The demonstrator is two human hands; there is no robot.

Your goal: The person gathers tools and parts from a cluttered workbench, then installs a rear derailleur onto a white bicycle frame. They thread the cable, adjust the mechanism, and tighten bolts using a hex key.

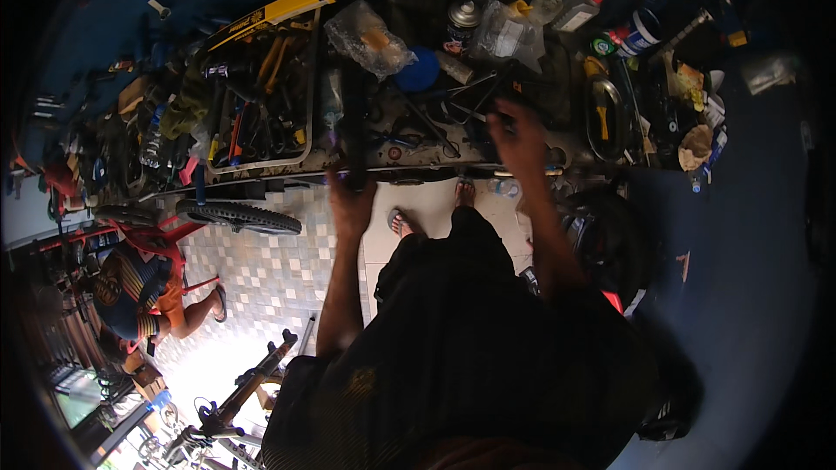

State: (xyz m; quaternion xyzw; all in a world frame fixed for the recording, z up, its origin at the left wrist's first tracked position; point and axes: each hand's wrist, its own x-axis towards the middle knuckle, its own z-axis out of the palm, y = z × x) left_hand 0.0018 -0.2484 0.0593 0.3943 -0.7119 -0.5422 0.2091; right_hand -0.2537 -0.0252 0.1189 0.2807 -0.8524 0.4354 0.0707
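Note:
At the front edge of a cluttered workbench (409, 155), my left hand (353, 207) is closed around the lower end of a long black tube-like part (352, 113). The part stretches away from me across the bench, and its exact kind is too dark to tell. My right hand (520, 137) hovers above the bench to the right, slightly blurred. Its fingers are bent and apart, and nothing shows between them. Close to its fingertips lie thin metal tools (470, 111). A blue round lid (416, 70) and a clear plastic bag (369, 38) sit beyond the black part.
A metal-framed tray (306, 135) of hand tools lies left, with a yellow box (279, 13) behind it. A spray can (461, 24) and bottles stand at the back. Below the bench are a tyre (239, 216) and a wheel (610, 244). Another person (144, 292) sits at left.

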